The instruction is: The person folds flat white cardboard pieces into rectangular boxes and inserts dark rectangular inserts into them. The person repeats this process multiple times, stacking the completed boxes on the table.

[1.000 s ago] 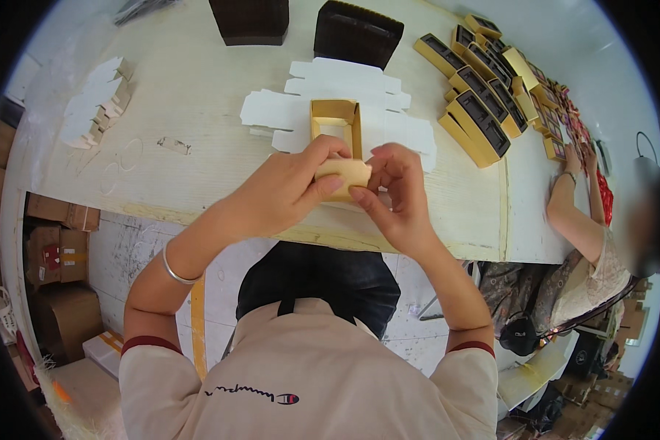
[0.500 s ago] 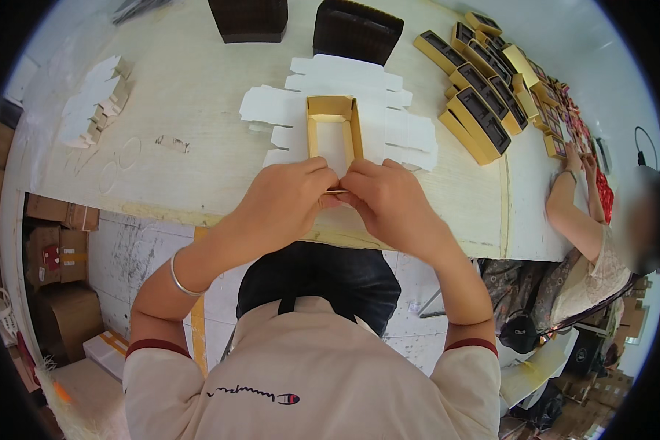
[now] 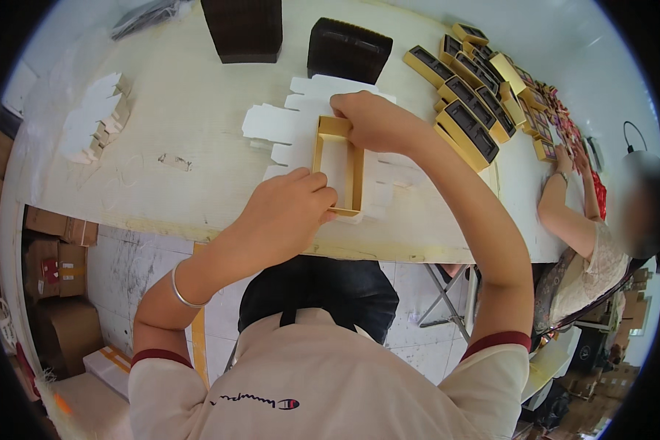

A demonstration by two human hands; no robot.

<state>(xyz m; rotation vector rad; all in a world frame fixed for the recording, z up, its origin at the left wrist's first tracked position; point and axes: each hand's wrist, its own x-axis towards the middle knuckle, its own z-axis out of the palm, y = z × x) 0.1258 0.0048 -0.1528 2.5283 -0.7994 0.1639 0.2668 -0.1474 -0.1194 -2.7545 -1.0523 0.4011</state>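
Observation:
An open gold cardboard box point(image 3: 357, 183) with a white bottom lies lengthwise in front of me, over a stack of flat white box blanks point(image 3: 268, 125). My left hand point(image 3: 290, 209) is closed on its near left corner, the fingertips partly hidden by the wall. My right hand point(image 3: 378, 123) reaches across to the far end, its bent fingers gripping the far right corner. All of the box's walls stand upright.
Two stacks of black plastic trays point(image 3: 243, 33) point(image 3: 349, 50) stand at the back. Several gold boxes with black inserts point(image 3: 466, 136) sit to the right, beside a co-worker's arm point(image 3: 568, 209). Folded white blanks point(image 3: 99, 117) lie left; brown cartons point(image 3: 70, 323) are under the table.
My right hand has moved from the near end of the box to its far end. My left hand has shifted to the near left corner, and the near wall now shows upright.

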